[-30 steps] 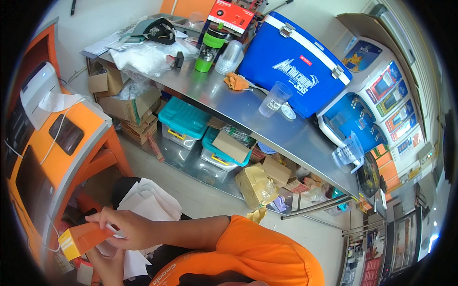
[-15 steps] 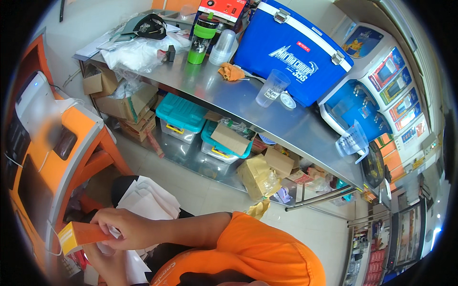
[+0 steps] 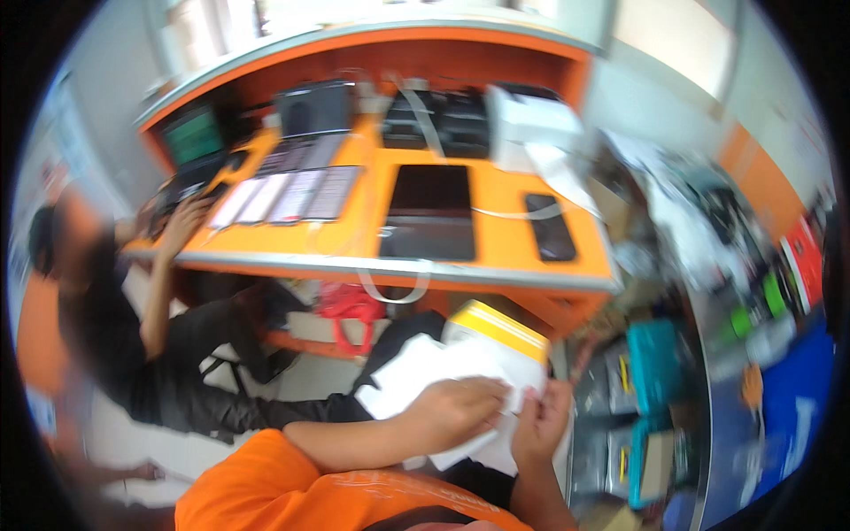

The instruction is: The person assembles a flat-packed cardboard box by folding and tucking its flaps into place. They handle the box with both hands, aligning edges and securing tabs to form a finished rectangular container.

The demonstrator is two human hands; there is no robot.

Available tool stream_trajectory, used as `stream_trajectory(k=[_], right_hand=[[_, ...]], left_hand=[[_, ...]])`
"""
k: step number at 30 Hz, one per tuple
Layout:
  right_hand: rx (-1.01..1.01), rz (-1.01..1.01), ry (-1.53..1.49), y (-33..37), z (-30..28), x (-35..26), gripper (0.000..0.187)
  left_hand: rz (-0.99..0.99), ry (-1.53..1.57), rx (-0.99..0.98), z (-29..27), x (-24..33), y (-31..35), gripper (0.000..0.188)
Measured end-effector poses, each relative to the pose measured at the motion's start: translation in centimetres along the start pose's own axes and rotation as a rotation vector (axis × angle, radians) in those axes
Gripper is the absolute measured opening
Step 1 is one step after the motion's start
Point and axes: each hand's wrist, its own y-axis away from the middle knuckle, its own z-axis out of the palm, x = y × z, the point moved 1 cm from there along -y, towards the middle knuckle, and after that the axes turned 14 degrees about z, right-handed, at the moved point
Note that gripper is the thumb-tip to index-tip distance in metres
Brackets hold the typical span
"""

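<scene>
A white card or folded paper with a yellow band [image 3: 503, 329] stands up from my hands over my lap. My left hand [image 3: 456, 411] has its fingers closed at the card's lower left edge. At its lower right edge my right hand [image 3: 542, 423] pinches it between thumb and fingers. Loose white papers [image 3: 407, 373] lie across my lap beneath the left hand and forearm. Motion blur hides the print and just where the fingertips meet the card.
Ahead stands an orange table [image 3: 354, 241] bearing several phones [image 3: 285, 196], a black tablet [image 3: 431, 199], a dark phone [image 3: 551, 227], a white printer [image 3: 533, 124] and loose cables. A co-worker [image 3: 115, 354] sits at left. Teal-lidded bins [image 3: 653, 367] and a steel table [image 3: 722, 389] stand at right.
The view has swung left, from the steel table to the orange table and the co-worker. The card stays in my hands, its paler side now showing.
</scene>
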Motion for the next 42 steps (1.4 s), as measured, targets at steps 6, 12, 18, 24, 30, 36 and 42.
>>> stream_trajectory(k=[6, 12, 18, 24, 30, 36, 42], right_hand=[[0.006, 0.175, -0.084, 0.2, 0.3, 0.3, 0.018], [-0.018, 0.275, -0.033, -1.3, -1.3, 1.2, 0.023], [0.007, -0.016, 0.235, -1.6, -1.2, 2.1, 0.025], [-0.101, -0.808, 0.752, -0.4, 1.1, -2.1, 0.035], [-0.226, -0.844, 0.517, -0.7, 2.2, -3.1, 0.034], [-0.363, -0.749, 0.498, -1.4, 0.9, -2.1, 0.029], [-0.459, -0.688, 0.286, -1.1, 1.3, -2.9, 0.018]], left_hand=[[0.037, -0.074, -0.045, 0.7, -0.2, 1.1, 0.018], [-0.012, -0.011, 0.000, 0.3, -0.7, 1.7, 0.011], [-0.089, 0.109, 0.196, -0.2, -0.9, 1.7, 0.011], [-0.280, 0.388, 0.242, 1.1, -1.0, 2.6, 0.028], [-0.274, 0.569, 0.411, 1.7, -1.0, 3.1, 0.025], [-0.197, 0.737, 0.444, 1.2, -1.2, 3.1, 0.022], [-0.205, 0.844, 0.476, 1.1, -1.3, 3.2, 0.022]])
